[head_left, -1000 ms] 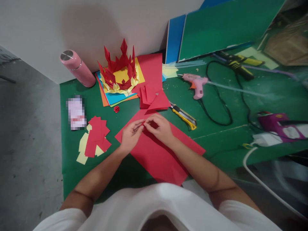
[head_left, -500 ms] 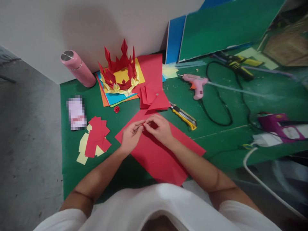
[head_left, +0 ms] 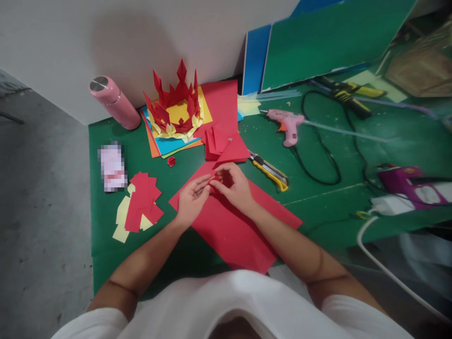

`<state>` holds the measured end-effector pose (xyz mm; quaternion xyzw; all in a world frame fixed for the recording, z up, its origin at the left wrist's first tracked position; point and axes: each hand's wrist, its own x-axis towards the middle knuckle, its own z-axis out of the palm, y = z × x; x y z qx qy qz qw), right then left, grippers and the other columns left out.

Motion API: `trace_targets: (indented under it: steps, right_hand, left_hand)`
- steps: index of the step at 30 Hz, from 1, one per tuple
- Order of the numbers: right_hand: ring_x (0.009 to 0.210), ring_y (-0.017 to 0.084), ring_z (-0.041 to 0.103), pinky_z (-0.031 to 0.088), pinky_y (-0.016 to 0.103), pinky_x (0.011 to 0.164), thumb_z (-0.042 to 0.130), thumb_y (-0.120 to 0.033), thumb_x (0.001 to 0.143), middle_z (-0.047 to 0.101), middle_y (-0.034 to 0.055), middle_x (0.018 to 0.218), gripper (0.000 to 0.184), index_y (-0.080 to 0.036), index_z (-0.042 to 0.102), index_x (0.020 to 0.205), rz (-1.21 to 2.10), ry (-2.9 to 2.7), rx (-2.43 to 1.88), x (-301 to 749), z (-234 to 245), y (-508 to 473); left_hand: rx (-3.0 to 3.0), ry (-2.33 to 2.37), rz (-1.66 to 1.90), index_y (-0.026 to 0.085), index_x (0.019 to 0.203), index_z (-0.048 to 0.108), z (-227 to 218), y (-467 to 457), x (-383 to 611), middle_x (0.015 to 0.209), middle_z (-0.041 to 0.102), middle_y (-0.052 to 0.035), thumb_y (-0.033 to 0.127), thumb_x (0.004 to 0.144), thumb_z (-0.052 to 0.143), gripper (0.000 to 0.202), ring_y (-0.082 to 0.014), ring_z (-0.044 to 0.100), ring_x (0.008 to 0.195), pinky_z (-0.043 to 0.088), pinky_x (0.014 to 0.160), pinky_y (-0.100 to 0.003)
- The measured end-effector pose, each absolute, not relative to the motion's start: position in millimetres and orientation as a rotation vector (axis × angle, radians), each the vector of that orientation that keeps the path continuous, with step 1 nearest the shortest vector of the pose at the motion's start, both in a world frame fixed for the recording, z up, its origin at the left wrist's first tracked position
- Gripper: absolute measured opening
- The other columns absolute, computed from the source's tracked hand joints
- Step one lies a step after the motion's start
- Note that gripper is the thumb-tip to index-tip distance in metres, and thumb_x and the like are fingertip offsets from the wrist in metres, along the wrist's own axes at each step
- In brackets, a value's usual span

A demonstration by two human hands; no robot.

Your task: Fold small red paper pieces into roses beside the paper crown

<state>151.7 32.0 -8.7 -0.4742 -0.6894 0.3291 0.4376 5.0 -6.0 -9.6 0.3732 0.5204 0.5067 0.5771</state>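
Between my fingertips is a small folded piece of red paper (head_left: 212, 181), largely covered by the fingers. My left hand (head_left: 192, 197) pinches it from one side. On the other side my right hand (head_left: 233, 186) has thumb and forefinger on it. Both hands are above a large red paper sheet (head_left: 243, 230) lying slantwise on the table. A small red paper rose (head_left: 171, 161) rests beyond my left hand. Folded red paper (head_left: 229, 146) lies just past my fingers. Farther back, a red and yellow paper crown (head_left: 169, 117) stands on a stack of coloured paper.
A yellow utility knife (head_left: 270, 172) and a pink glue gun (head_left: 289, 123) with its cord are at right. On the left are red and yellow paper pieces (head_left: 141, 202), a blurred-out phone-like object (head_left: 113, 165) and a pink bottle (head_left: 118, 103). A power strip (head_left: 391, 205) sits far right.
My right fingers have shifted and spread slightly around the small red paper piece, so more of it shows. My left hand has hardly moved.
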Motion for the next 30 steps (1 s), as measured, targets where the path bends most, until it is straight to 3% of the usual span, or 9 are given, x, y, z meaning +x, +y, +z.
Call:
trace_targets:
  steps: [5, 9, 14, 18, 25, 30]
  right_hand:
    - [0.086, 0.02, 0.059, 0.05, 0.035, 0.078, 0.066, -0.045, 0.084, 0.061, 0.0042, 0.096, 0.03, -0.024, 0.055, 0.103, 0.947, -1.639, -1.174, 150.9, -13.4, 30.7]
    - [0.082, 0.017, 0.06, 0.052, 0.031, 0.073, 0.06, -0.053, 0.087, 0.06, 0.0033, 0.092, 0.037, -0.024, 0.052, 0.108, 1.158, -1.546, -1.106, 150.0, -14.9, 31.3]
    - [0.076, 0.014, 0.061, 0.052, 0.028, 0.069, 0.058, -0.058, 0.085, 0.062, 0.0031, 0.089, 0.041, -0.022, 0.055, 0.104, 1.379, -1.394, -1.068, 151.0, -9.9, 32.7]
    - [0.067, 0.013, 0.059, 0.051, 0.027, 0.062, 0.071, -0.057, 0.075, 0.063, 0.0012, 0.083, 0.043, -0.021, 0.059, 0.095, 1.451, -1.402, -1.093, 150.5, -7.9, 31.7]
    - [0.057, 0.011, 0.052, 0.044, 0.025, 0.052, 0.07, -0.053, 0.077, 0.059, -0.002, 0.069, 0.034, -0.021, 0.059, 0.08, 1.432, -1.393, -1.133, 151.7, -7.3, 32.5]
    - [0.056, 0.011, 0.051, 0.044, 0.026, 0.054, 0.068, -0.05, 0.078, 0.058, -0.0019, 0.069, 0.031, -0.02, 0.061, 0.081, 1.43, -1.427, -1.129, 150.9, -8.4, 30.8]
  left_hand:
    - [0.77, 1.189, 1.175, 0.018, 0.1, 0.071, -7.8, -3.2, 4.2, 0.102, 0.076, -0.0093, 0.045, 0.067, 0.08, 0.043, -0.0218, 0.073, 0.094, 0.061, 0.081, -0.033]
    - [0.631, 1.181, 1.198, 0.018, 0.101, 0.069, -6.9, 0.2, 4.1, 0.095, 0.077, -0.0075, 0.043, 0.065, 0.082, 0.046, -0.0184, 0.073, 0.081, 0.061, 0.075, -0.032]
    - [0.604, 1.182, 1.292, 0.019, 0.101, 0.068, -6.2, 0.5, 4.6, 0.1, 0.076, -0.0078, 0.042, 0.068, 0.081, 0.042, -0.0189, 0.073, 0.091, 0.058, 0.083, -0.032]
    - [0.666, 1.197, 1.287, 0.02, 0.103, 0.067, -8.6, -1.2, 3.8, 0.107, 0.075, -0.0088, 0.042, 0.072, 0.077, 0.04, -0.0207, 0.07, 0.102, 0.055, 0.089, -0.033]
    - [0.802, 1.229, 1.306, 0.02, 0.1, 0.067, -11.4, -1.4, 3.3, 0.11, 0.072, -0.0091, 0.037, 0.069, 0.08, 0.038, -0.0205, 0.067, 0.105, 0.052, 0.095, -0.036]
    - [0.804, 1.25, 1.216, 0.018, 0.095, 0.068, -8.9, 0.9, 0.1, 0.097, 0.073, -0.0057, 0.041, 0.068, 0.08, 0.037, -0.0159, 0.069, 0.088, 0.056, 0.083, -0.03]
